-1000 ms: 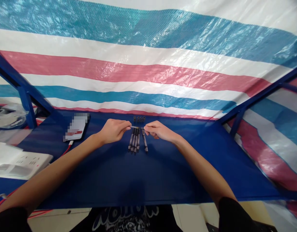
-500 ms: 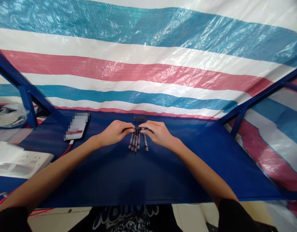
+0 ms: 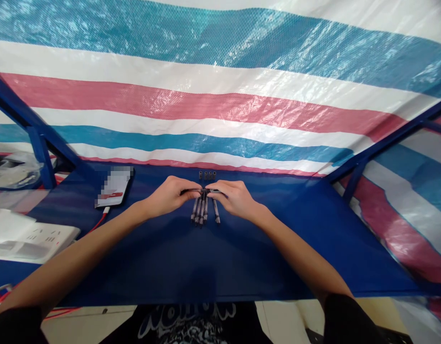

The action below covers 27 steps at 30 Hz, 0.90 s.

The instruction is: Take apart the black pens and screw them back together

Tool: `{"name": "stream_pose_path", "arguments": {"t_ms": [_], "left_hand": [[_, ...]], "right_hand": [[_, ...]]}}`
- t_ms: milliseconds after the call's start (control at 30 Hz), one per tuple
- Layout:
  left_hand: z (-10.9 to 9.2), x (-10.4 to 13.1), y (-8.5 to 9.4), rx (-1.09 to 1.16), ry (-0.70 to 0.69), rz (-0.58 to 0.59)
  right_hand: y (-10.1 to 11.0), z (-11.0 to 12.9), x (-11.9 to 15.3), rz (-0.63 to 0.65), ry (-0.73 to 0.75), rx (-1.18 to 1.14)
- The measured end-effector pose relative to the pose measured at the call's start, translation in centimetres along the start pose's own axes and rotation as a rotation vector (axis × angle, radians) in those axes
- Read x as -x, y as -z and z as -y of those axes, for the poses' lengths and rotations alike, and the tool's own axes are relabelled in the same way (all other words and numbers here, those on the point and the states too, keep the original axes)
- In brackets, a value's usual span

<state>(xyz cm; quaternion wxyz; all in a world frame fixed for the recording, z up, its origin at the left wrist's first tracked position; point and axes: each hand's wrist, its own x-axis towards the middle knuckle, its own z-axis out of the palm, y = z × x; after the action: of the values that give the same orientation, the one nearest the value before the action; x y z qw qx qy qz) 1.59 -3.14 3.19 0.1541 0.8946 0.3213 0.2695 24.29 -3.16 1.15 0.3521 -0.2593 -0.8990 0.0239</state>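
Observation:
My left hand (image 3: pixel 175 195) is closed in a pinch around a slim dark pen part (image 3: pixel 185 191). Opposite it, my right hand (image 3: pixel 233 197) pinches another slim dark pen part (image 3: pixel 216 191). The fingertips are close together, and the inner ends of the two parts come near each other; whether they are joined I cannot make out. Below the fingers lies a bunch of patterned, dark-tipped pens (image 3: pixel 200 212), side by side on the blue table (image 3: pixel 163 258). One more pen (image 3: pixel 216 212) rests apart on their right. Behind my hands stand several small dark cylinders (image 3: pixel 210 175) in a row.
On the left lies a phone (image 3: pixel 115 187) with a red charging cable (image 3: pixel 97 223). Nearer the left edge is a white power strip (image 3: pixel 48 239). Striped plastic sheeting (image 3: pixel 220 110) hangs behind the table, between blue frame bars (image 3: pixel 381 138).
Both hands stay in nearly the same place. A dark part now shows in my left fingers, its end near the part in my right hand.

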Motion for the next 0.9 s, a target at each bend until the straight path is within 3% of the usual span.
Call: {"name": "stream_pose_path", "arguments": {"t_ms": [300, 433, 633, 900], "left_hand": [[0.6, 0.1, 0.4, -0.063, 0.012, 0.053], [0.3, 0.1, 1.1, -0.027, 0.026, 0.048], [-0.5, 0.4, 0.8, 0.070, -0.023, -0.075], [-0.3, 0.6, 0.3, -0.018, -0.115, -0.210]], "right_hand": [[0.4, -0.4, -0.1, 0.047, -0.070, -0.052], [0.9, -0.4, -0.3, 0.001, -0.185, -0.247], [1.3, 0.2, -0.6, -0.100, -0.374, -0.671], [2.0, 1.0, -0.7, -0.178, -0.347, -0.655]]}}
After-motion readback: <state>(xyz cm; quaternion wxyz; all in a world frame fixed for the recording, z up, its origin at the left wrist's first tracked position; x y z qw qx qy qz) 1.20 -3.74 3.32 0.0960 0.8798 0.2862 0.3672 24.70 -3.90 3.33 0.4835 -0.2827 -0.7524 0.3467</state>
